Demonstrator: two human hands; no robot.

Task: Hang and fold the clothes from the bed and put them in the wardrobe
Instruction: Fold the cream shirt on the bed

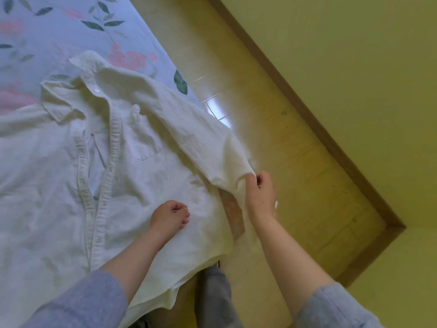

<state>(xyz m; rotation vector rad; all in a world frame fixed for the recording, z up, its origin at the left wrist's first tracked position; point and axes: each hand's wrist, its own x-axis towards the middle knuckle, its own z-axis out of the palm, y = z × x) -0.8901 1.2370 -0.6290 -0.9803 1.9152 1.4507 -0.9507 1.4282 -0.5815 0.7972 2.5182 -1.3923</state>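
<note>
A white button-up shirt (71,174) lies spread front-up on the bed (59,27), collar toward the far side, placket partly open. Its right-hand sleeve (201,140) stretches toward the bed's edge. My right hand (260,192) pinches the end of that sleeve just past the edge, over the floor. My left hand (169,217) rests on the shirt's body near the side seam, fingers curled into a loose fist; whether it grips cloth I cannot tell.
The bed has a pale blue sheet with pink flowers and green leaves. Beige tiled floor (272,114) runs along the bed's right side, bounded by a brown skirting board (319,124) and yellow wall (354,55). My legs stand at the bed's near corner.
</note>
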